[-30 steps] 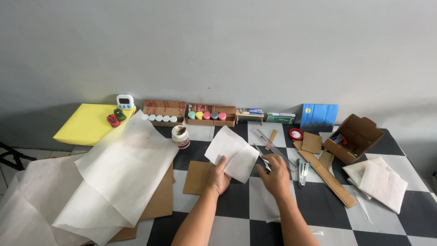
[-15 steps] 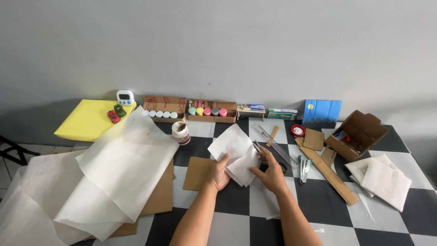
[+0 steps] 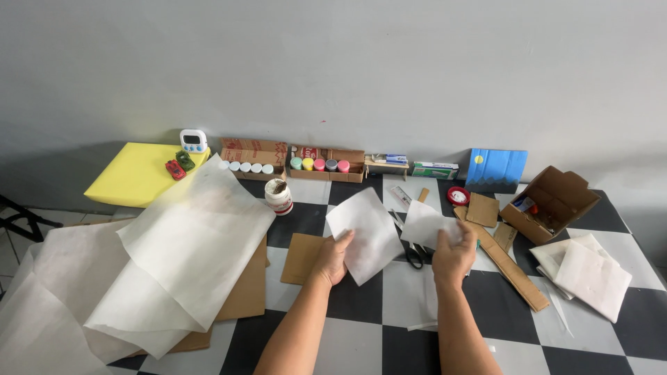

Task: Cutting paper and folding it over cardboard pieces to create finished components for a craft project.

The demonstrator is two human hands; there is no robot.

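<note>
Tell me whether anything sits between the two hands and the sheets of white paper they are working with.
Nothing visible does. The left hand already grips the larger white sheet at its lower left edge, and the right hand already grips the smaller white piece. The black-handled scissors lie on the table between the hands, below the papers.

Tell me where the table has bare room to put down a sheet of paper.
Bare checkered squares lie near the front edge, between the big paper sheets and the left hand's forearm, and at the front right below the cardboard strip. The middle is crowded around the right hand: scissors, cardboard pieces, paper. The back row holds paint pots and boxes.
</note>
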